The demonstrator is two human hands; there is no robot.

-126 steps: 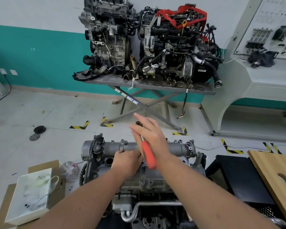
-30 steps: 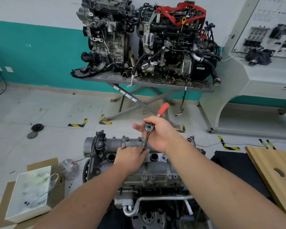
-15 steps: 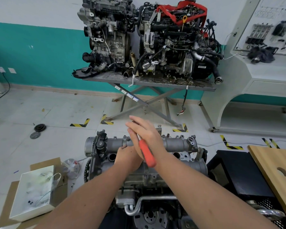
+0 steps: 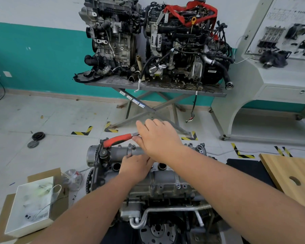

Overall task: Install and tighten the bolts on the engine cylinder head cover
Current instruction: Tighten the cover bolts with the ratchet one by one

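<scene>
While the left hand [image 4: 136,166] rests closed on the cover [image 4: 165,176] by the hidden bolt, steadying the tool, the right hand [image 4: 158,140] grips the ratchet [image 4: 120,139] at its head end. Being rigid steel with a rubber grip, the ratchet should be taken at the red handle for leverage. Half a second ago the handle pointed toward the person; it now points left.

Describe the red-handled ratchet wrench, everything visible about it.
The ratchet wrench has a red grip with black inlays and a short bright metal shank. It lies nearly level, handle end pointing left above the cylinder head cover. The right hand covers its head end, fingers spread over it; the head and any socket are hidden. The left hand sits below on the cover.
</scene>
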